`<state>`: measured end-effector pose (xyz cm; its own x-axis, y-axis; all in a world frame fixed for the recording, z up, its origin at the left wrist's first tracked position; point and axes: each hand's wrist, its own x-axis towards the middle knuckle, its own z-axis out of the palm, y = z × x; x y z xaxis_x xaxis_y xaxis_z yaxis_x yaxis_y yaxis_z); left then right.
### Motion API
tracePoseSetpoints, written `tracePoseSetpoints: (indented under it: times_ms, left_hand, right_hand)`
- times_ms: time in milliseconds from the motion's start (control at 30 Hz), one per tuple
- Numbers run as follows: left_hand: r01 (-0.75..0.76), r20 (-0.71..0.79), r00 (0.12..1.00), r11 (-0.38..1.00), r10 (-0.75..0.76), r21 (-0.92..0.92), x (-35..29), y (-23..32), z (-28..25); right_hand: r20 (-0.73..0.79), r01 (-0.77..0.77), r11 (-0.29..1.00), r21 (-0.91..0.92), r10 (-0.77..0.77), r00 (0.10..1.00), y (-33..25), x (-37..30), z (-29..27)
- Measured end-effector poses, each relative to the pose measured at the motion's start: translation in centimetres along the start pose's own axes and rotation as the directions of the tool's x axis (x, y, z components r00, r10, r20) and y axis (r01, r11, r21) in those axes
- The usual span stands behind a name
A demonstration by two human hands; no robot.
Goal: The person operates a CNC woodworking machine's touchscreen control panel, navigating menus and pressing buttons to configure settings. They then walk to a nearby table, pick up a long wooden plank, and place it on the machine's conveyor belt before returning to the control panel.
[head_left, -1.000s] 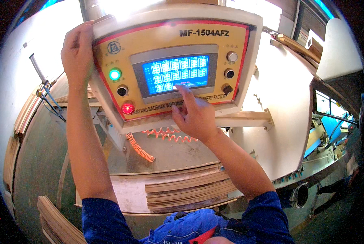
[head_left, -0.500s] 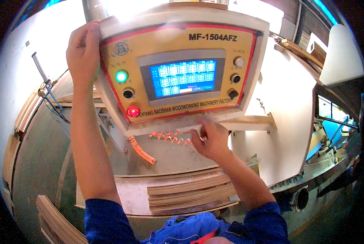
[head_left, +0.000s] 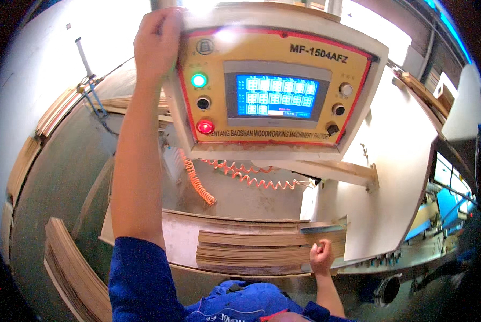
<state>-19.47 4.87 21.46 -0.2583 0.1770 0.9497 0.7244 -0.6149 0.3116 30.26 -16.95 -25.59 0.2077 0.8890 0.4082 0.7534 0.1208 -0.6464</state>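
My left hand (head_left: 159, 45) grips the upper left corner of a control panel (head_left: 283, 48), its fingers bent over the pale frame. The panel has a yellow face with a red border. A lit blue screen (head_left: 277, 96) fills its middle. Left of the screen are a glowing green button (head_left: 198, 80), a black knob (head_left: 203, 102) and a glowing red button (head_left: 205, 126). Lower down, my right hand (head_left: 321, 256) is apart from the panel, fingers curled in with nothing visible in them. It is by the right end of stacked thin wooden strips (head_left: 256, 249).
Orange coiled hoses (head_left: 197, 180) hang beneath the panel. A pale support arm (head_left: 342, 173) joins it to a large white machine cover (head_left: 396, 161). More wooden strips (head_left: 71, 268) stand at lower left. Boards (head_left: 63, 115) lean farther off on the left.
My right hand has dropped from just below the panel to beside the wooden strips. My left hand still holds the panel's corner. The view has shifted, so the panel appears farther right and higher.
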Motion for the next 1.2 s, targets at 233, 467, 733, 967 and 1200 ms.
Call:
tracePoseSetpoints:
  times_ms: [233,467,733,967,1200]
  left_hand:
    - [-0.123,0.025,0.992,0.99,0.122,0.071,0.5,-0.2,-0.4]
    - [-0.087,0.032,0.996,0.994,0.085,0.071,0.2,-0.4,-0.5]
    - [-0.113,0.016,0.994,0.991,0.113,0.066,0.3,-0.8,0.1]
    - [-0.216,0.047,0.975,0.976,0.215,0.018,0.4,-1.4,0.5]
    - [-0.222,0.016,0.975,0.975,0.223,-0.016,0.6,-3.0,0.8]
  right_hand:
    - [0.039,-0.198,0.98,-0.015,0.198,0.979,2.9,-5.2,0.8]
    - [0.053,-0.271,0.961,0.056,0.268,0.962,5.0,-9.0,3.8]
    - [0.014,-0.272,0.96,-0.07,0.274,0.962,4.7,-9.0,4.5]
    - [-0.138,-0.269,0.925,-0.27,0.239,0.961,4.6,-9.6,6.3]
    - [-0.158,-0.251,0.916,-0.313,0.211,0.965,4.0,-9.2,6.3]
